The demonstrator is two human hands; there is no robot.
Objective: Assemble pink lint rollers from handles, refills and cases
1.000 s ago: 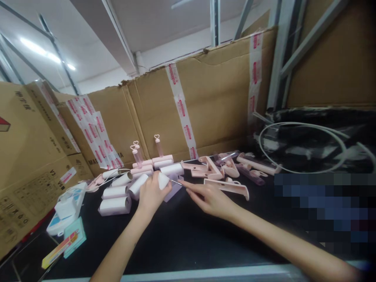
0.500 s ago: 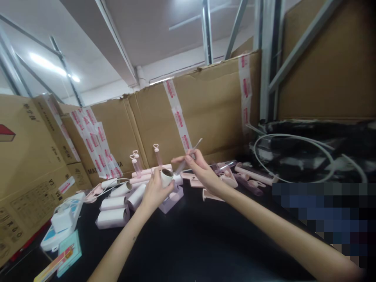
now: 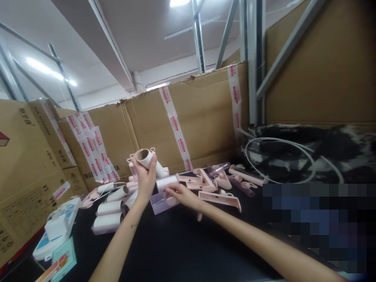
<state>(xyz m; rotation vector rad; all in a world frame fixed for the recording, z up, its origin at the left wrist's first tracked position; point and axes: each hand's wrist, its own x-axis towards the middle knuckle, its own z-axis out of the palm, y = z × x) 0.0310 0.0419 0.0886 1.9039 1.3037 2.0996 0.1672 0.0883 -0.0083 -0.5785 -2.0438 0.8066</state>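
Observation:
My left hand is wrapped round a white paper roll, raised and tilted so that its hollow cardboard core faces me. My right hand is low over a translucent lilac tray, thumb and fingers pinched together. What they hold in the tray is too blurred to make out. A second white roll lies just behind the right fingertips. Behind my left hand, pink heart-shaped tops stick up, their stems partly hidden.
More white rolls in lilac holders lie at the left. Pink plastic handles and clear tubes are strewn at the right. A white power strip and teal box are at far left. Cardboard walls the back; a white cable loops at right.
My left hand has risen and moved left with the white roll. My right hand has come down from holding up a slim clear stick to the lilac tray; that stick is no longer raised.

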